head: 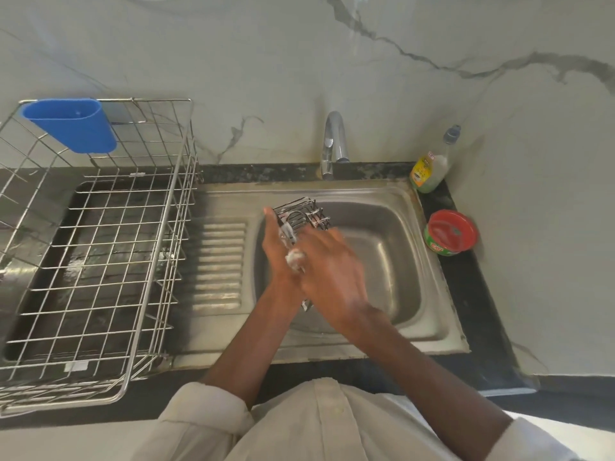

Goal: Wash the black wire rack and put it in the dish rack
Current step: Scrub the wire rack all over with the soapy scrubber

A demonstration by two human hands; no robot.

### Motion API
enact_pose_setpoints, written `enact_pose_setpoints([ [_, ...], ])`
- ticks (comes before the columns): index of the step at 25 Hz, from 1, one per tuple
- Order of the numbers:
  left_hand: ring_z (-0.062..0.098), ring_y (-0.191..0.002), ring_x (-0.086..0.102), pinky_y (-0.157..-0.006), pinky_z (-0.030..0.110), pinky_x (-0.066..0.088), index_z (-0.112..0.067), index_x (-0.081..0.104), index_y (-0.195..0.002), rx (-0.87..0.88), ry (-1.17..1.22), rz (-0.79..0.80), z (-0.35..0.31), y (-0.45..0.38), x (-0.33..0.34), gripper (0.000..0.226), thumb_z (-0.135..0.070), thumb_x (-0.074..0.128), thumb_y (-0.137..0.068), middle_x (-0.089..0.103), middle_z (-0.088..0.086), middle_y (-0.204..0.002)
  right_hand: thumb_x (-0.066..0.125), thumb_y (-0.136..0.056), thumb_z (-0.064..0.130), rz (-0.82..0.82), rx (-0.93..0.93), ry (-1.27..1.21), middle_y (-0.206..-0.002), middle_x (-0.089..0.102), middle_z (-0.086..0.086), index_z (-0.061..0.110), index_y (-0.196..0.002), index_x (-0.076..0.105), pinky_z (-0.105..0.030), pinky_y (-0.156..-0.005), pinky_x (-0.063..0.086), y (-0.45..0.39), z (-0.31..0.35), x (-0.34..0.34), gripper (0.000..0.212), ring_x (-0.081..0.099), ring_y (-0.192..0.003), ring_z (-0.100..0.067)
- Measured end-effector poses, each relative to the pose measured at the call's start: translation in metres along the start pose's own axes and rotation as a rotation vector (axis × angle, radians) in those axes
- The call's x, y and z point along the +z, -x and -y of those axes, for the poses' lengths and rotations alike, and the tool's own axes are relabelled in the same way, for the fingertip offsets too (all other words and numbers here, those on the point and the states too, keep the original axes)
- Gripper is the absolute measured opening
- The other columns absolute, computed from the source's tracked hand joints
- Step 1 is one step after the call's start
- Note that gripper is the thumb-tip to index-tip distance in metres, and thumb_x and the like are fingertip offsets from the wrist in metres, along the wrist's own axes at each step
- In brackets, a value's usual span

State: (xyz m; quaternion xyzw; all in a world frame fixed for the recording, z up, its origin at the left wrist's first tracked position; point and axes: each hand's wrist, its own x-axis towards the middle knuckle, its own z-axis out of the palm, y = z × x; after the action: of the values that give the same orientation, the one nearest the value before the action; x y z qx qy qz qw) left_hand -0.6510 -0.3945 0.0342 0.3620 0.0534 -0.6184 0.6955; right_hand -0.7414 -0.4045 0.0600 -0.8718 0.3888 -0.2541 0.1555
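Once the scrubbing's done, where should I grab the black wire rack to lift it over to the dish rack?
Probably the far top edge of the black wire rack, reached from the right. That end sticks up clear of both hands above the sink, and its open wires give fingers a hook.

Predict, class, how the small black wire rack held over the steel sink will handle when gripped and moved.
The small black wire rack probably stays stiff, since its wires keep a boxy shape in the left hand. It likely feels slippery, with white suds near the right hand. Its open wire build suggests light weight.
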Motion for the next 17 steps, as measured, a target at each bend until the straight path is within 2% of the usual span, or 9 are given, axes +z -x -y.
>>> enact_pose_setpoints([
  [2,0.022,-0.079,0.069,-0.082,0.036,0.055,-0.006,0.068,-0.092,-0.008,0.006,0.053,0.003,0.003,0.0,0.079,-0.082,0.047,-0.095,0.065,0.008,-0.081,0.065,-0.086,0.013,-0.074,0.018,-0.042,-0.083,0.064,0.002,0.015,-0.081,0.064,-0.032,-0.055,0.045,-0.01,0.005,-0.006,0.005,0.051,-0.081,-0.02],
  [4,0.027,-0.092,0.066,-0.087,0.041,0.054,-0.007,0.063,-0.111,0.013,-0.03,0.033,-0.003,-0.001,-0.002,0.082,-0.086,0.056,-0.087,0.063,0.012,-0.099,0.059,-0.09,0.018,-0.111,-0.056,-0.052,-0.085,0.065,0.0,0.013,-0.084,0.065,-0.022,-0.056,0.033,-0.002,-0.006,-0.01,0.01,0.051,-0.082,-0.021],
  [5,0.029,-0.094,0.067,-0.085,0.042,0.056,-0.009,0.062,-0.12,0.013,-0.048,0.007,-0.007,-0.004,-0.004,0.089,-0.089,0.058,-0.082,0.066,0.013,-0.104,0.064,-0.088,0.008,-0.118,-0.083,-0.05,-0.087,0.065,0.0,0.013,-0.086,0.066,-0.022,-0.057,0.032,0.006,-0.018,-0.011,0.006,0.053,-0.083,-0.02],
  [6,0.033,-0.095,0.07,-0.082,0.043,0.059,-0.011,0.06,-0.131,0.015,-0.089,-0.061,-0.009,-0.007,-0.004,0.097,-0.093,0.059,-0.078,0.069,0.014,-0.111,0.067,-0.085,-0.002,-0.141,-0.044,-0.041,-0.089,0.065,0.001,0.012,-0.087,0.067,-0.025,-0.056,0.037,0.014,-0.029,-0.011,0.015,0.055,-0.083,-0.02],
  [8,0.037,-0.105,0.074,-0.076,0.051,0.063,-0.019,0.054,-0.15,0.054,-0.044,-0.17,-0.011,-0.014,-0.006,0.103,-0.094,0.058,-0.078,0.071,0.014,-0.129,0.066,-0.085,-0.012,-0.226,0.143,-0.056,-0.09,0.065,-0.001,0.01,-0.09,0.069,-0.034,-0.056,0.048,0.023,-0.042,-0.005,0.022,0.059,-0.079,-0.021],
  [10,0.038,-0.107,0.075,-0.079,0.05,0.062,-0.015,0.059,-0.145,0.086,-0.04,-0.209,-0.007,-0.015,-0.003,0.096,-0.09,0.051,-0.086,0.071,0.02,-0.135,0.063,-0.086,-0.013,-0.278,0.136,-0.102,-0.091,0.065,-0.005,0.007,-0.092,0.068,-0.039,-0.055,0.052,0.023,-0.036,0.003,0.021,0.061,-0.075,-0.023],
  [13,0.03,-0.074,0.077,-0.074,0.036,0.064,-0.003,0.072,-0.114,0.064,0.069,-0.176,-0.008,-0.011,0.001,0.072,-0.07,0.051,-0.099,0.077,0.017,-0.094,0.062,-0.082,-0.017,-0.279,-0.101,-0.127,-0.095,0.067,-0.008,0.009,-0.095,0.069,-0.033,-0.06,0.054,0.025,-0.033,0.01,0.031,0.064,-0.081,-0.024],
  [14,0.03,-0.072,0.078,-0.078,0.039,0.065,-0.003,0.073,-0.118,0.052,0.087,-0.207,-0.009,-0.011,0.0,0.071,-0.068,0.053,-0.099,0.078,0.015,-0.095,0.062,-0.082,-0.018,-0.317,-0.071,-0.154,-0.094,0.067,-0.007,0.013,-0.095,0.067,-0.031,-0.061,0.053,0.022,-0.034,0.009,0.035,0.064,-0.081,-0.023],
  [17,0.04,-0.102,0.074,-0.099,0.054,0.058,-0.009,0.062,-0.145,0.032,0.161,-0.284,-0.009,-0.013,-0.003,0.086,-0.078,0.052,-0.095,0.07,0.022,-0.135,0.062,-0.088,-0.016,-0.351,0.002,-0.252,-0.092,0.067,-0.008,0.013,-0.096,0.06,-0.031,-0.065,0.056,0.023,-0.037,0.016,0.031,0.066,-0.081,-0.02],
])
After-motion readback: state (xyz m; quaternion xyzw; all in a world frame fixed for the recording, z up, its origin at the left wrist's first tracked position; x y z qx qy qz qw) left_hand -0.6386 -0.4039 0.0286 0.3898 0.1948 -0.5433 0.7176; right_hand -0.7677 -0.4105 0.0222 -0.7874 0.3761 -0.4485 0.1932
